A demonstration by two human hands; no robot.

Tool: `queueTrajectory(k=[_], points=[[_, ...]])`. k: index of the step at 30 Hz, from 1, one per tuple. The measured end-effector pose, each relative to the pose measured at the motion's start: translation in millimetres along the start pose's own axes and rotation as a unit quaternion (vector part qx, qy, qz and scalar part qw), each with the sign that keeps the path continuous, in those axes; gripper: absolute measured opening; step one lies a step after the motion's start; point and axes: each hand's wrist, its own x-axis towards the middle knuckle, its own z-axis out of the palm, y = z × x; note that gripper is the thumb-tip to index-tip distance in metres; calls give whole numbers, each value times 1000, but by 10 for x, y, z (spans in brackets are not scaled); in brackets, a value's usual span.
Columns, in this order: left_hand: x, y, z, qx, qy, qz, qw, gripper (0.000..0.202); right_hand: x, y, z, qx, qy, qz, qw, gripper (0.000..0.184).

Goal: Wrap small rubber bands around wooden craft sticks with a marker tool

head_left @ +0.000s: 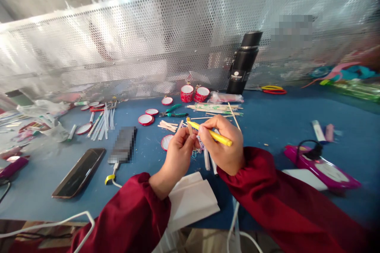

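Observation:
My left hand (179, 152) pinches a small flat wooden craft stick (190, 127) upright between thumb and fingers. A yellow marker pen (219, 136) is gripped in my right hand (225, 146), its tip at the upper end of the stick. Whether the tip touches the wood I cannot tell. Just beyond my hands lie several loose craft sticks (168, 125) and a red-rimmed white disc (166, 142), partly hidden by my left hand. Folded white paper (194, 201) rests below my wrists.
Green-handled pliers (175, 114), thin wooden sticks (213, 107) and red-rimmed round pieces (187, 93) lie farther back. A black flask (244, 65) stands by the perforated metal screen (184, 43). Two phones (80, 174) are at left, a purple power strip (323, 170) at right.

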Motion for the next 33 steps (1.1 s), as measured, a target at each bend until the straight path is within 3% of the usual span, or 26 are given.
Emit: queueTrajectory(k=[8,16,23,33], points=[[15,-18,-9,-1,-1,-6,1000,38,15,12,-6,-28,25,6,999,11],[4,2,-2,-7,3,-5,1000,34,5,-7,1,-16,0,-4,1000,11],[14,-15,-14,1,-3,3,1000,34,20,12,-10,-28,33,-6,999,10],[13,-22,-12,0,-4,7,1000,36,27,11,-12,-29,23,3,999,11]])
